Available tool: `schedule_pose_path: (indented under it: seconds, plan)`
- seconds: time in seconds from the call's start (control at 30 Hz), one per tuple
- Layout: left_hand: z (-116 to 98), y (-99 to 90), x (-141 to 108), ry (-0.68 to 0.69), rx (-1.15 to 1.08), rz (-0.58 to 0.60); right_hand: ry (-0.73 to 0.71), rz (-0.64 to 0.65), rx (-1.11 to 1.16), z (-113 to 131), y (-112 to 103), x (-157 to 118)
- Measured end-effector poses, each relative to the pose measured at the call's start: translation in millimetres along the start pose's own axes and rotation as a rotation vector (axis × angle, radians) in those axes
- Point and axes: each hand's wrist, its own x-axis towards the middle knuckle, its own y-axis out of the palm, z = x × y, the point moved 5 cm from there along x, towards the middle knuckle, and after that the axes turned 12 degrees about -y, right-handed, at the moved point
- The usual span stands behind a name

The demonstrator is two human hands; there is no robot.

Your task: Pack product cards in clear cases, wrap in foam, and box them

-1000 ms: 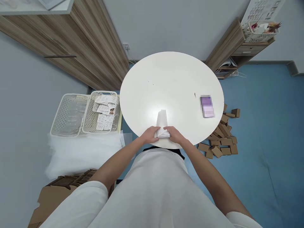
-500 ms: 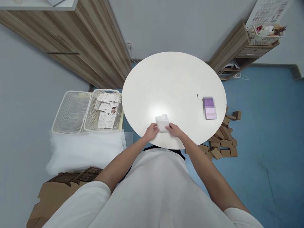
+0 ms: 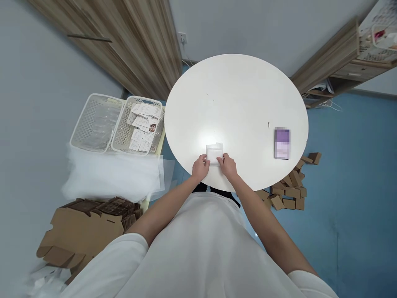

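Blue flooring [image 3: 325, 207] spreads out on the right, beyond a large white oval surface [image 3: 242, 95]. Behind the surface at the left stands a tall wood-grain cabinet [image 3: 136, 49]. Lower left, flattened brown cardboard [image 3: 89, 231] is stacked beside a spread of translucent white sheets [image 3: 114, 174]. Just above the sheets, two white perforated baskets sit side by side: the left basket [image 3: 83, 124] has clear plastic pieces in it, the right basket [image 3: 122, 138] bundles of printed white cards [image 3: 144, 124]. Small brown boxes [image 3: 288, 188] lie heaped on the floor, right of the surface. Near the right edge of the surface rests a purple-and-pink item [image 3: 282, 142], blurred into blocks. Both hands meet at the near edge around a small, squarish white packet [image 3: 214, 156]. At its right side, the right hand [image 3: 228, 166] has its fingers bent around the edge, thumb laid over the top. The left hand [image 3: 201, 167] grips the left side, its fingers curled nearly closed, with the thumb at the near corner.
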Motion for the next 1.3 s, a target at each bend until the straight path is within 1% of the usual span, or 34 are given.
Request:
schedule_pose_path:
  seconds: [0.07, 0.13, 0.23, 0.37, 0.43, 0.53, 0.6, 0.67, 0.8, 0.87, 0.93, 1.0, 1.07, 1.17, 1.3]
  plan:
    - [-0.6, -4.7, 1.9, -0.015, 0.014, -0.050, -0.039, 0.000, -0.076, 0.1, -5.3, 3.6]
    - [-0.1, -11.2, 4.1, -0.046, 0.046, -0.098, -0.047, 0.003, -0.085, -2.5, -10.4, 5.0]
    - [2.4, -19.7, 6.2, -0.089, 0.048, -0.116, -0.054, 0.005, -0.003, -7.1, -16.5, 1.5]
    - [9.6, -24.3, 6.2, -0.132, -0.061, -0.107, -0.116, -0.017, 0.128, -8.7, -18.9, -9.5]
    - [13.8, -23.3, 6.1, -0.148, -0.105, -0.098, -0.123, -0.008, 0.236, -9.1, -15.9, -15.4]
    - [18.2, -20.3, 6.7, -0.165, -0.155, -0.087, -0.102, 0.014, 0.429, -8.9, -10.0, -23.1]
    - [19.0, -17.7, 7.3, -0.183, -0.180, -0.088, -0.087, 0.036, 0.517, -8.5, -7.5, -26.7]
    - [17.5, -13.7, 7.9, -0.196, -0.198, -0.081, -0.076, 0.065, 0.548, -8.5, -6.6, -28.6]
    - [10.5, -4.4, 9.6, -0.170, -0.231, -0.051, -0.069, 0.121, 0.554, -7.4, -6.6, -26.4]
    - [9.1, -2.5, 11.2, -0.168, -0.259, -0.042, -0.054, 0.120, 0.566, -5.3, -6.5, -22.8]
    - [9.4, -4.7, 13.7, -0.168, -0.292, -0.040, -0.038, 0.107, 0.573, -1.0, -5.3, -17.9]
    - [10.2, -12.5, 17.4, -0.154, -0.318, -0.051, -0.033, 0.107, 0.583, 7.1, -1.5, -11.7]
    - [11.5, -25.3, 22.4, -0.136, -0.327, -0.074, -0.035, 0.116, 0.600, 18.8, 4.9, -3.4]
    - [15.5, -50.0, 33.3, -0.120, -0.335, -0.110, -0.049, 0.133, 0.646, 42.4, 17.6, 13.0]
    - [24.3, -84.2, 54.7, -0.075, -0.374, -0.135, -0.051, 0.126, 0.725, 78.5, 33.9, 40.6]
